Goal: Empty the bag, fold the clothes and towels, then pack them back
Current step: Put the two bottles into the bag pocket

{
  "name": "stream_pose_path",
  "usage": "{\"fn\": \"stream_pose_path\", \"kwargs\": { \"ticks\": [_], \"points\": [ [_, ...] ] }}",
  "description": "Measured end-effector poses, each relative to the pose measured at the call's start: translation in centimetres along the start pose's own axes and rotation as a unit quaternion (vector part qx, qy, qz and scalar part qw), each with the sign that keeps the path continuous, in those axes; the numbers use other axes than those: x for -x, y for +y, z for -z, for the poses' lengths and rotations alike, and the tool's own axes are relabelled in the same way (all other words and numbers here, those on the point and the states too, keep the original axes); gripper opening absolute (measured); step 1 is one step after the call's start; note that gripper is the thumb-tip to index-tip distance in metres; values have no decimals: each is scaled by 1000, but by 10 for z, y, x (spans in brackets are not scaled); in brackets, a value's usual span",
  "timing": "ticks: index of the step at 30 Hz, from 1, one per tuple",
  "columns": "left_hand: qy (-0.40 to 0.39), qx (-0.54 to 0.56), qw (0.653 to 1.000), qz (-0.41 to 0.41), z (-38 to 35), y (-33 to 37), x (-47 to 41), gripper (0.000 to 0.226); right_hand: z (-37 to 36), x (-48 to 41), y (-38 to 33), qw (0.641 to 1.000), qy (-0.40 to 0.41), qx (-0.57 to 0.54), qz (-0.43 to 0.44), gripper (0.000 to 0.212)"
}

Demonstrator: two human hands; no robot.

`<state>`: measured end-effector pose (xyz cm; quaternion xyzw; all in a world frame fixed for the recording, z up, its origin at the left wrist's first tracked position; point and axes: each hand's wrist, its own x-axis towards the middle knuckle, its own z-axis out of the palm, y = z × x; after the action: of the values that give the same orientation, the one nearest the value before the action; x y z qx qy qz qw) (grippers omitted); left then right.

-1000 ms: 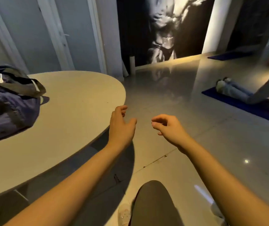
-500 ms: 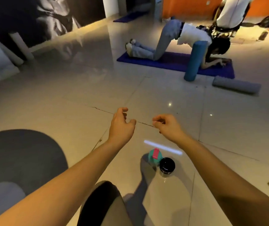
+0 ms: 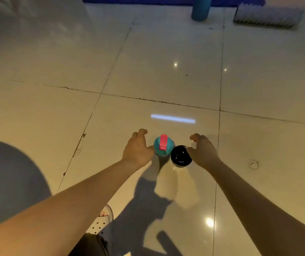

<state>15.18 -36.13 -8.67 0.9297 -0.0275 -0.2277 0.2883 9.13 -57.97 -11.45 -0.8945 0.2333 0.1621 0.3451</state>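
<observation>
Left hand [image 3: 137, 148] and right hand [image 3: 202, 152], spread wide and empty, flank a teal bottle [image 3: 163, 147] and black-lidded bottle [image 3: 181, 156] on the floor [image 3: 148, 71]; no bag or clothes visible, folding apparently undone.

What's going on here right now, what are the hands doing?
A person is bent over a glossy tiled floor with both bare arms held out low. The left hand sits just beside a teal plastic bottle with a pink flip lid, and the right hand is beside a clear jar with a round black lid. Both containers stand upright, side by side. The fingers are loosely curved around nothing; whether the thumbs touch the containers is unclear.
</observation>
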Motion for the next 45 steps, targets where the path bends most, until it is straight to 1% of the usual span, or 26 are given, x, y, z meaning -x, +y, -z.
{"fn": "stream_pose_path", "kwargs": {
  "ticks": [2, 5, 6, 8, 10, 11, 13, 14, 17, 20, 23, 26, 28, 32, 34, 36, 40, 45],
  "points": [
    [-43, -65, 997, -15, -23, -14, -21, 67, -27, -15, 14, 997, -32, 66, 1, 72],
    [-95, -157, 981, -60, -55, -24, -51, 78, -63, -34, 28, 984, -58, 168, 28, 107],
    [-107, -185, 974, -78, -66, -25, -61, 84, -74, -40, 33, 978, -65, 194, 35, 115],
    [-128, -241, 956, -103, -86, -27, -80, 100, -94, -52, 43, 971, -84, 222, 36, 121],
    [-147, -291, 938, -115, -105, -30, -99, 113, -112, -58, 55, 969, -79, 232, 34, 120],
    [-157, -304, 933, -115, -114, -33, -107, 119, -120, -58, 61, 972, -60, 225, 34, 118],
    [-163, -293, 935, -111, -130, -44, -119, 124, -135, -56, 72, 979, -9, 201, 42, 110],
    [-155, -274, 942, -113, -136, -49, -121, 120, -141, -56, 77, 980, 13, 194, 51, 105],
    [-109, -218, 962, -123, -149, -59, -122, 97, -150, -58, 83, 979, 66, 176, 73, 95],
    [-96, -209, 966, -120, -153, -63, -119, 95, -154, -58, 80, 976, 83, 191, 64, 92],
    [-102, -220, 962, -122, -149, -64, -116, 95, -154, -57, 77, 980, 75, 179, 50, 93],
    [-101, -220, 962, -123, -128, -68, -105, 90, -146, -52, 69, 986, 61, 154, 30, 94],
    [-104, -215, 964, -115, -106, -73, -92, 90, -139, -44, 57, 987, 69, 141, 26, 91],
    [-101, -208, 969, -85, -44, -76, -56, 92, -121, -25, 6, 987, 83, 122, 60, 84],
    [-87, -207, 973, -63, -9, -78, -31, 94, -113, -10, -26, 986, 79, 121, 88, 83],
    [-68, -212, 974, -41, 29, -79, -2, 94, -105, 9, -62, 980, 68, 131, 136, 86],
    [-13, -238, 971, -9, 106, -84, 63, 90, -87, 55, -141, 967, 21, 143, 210, 85],
    [63, -234, 970, 27, 200, -85, 161, 87, -62, 134, -242, 945, 18, 142, 293, 87]
  ]
}}
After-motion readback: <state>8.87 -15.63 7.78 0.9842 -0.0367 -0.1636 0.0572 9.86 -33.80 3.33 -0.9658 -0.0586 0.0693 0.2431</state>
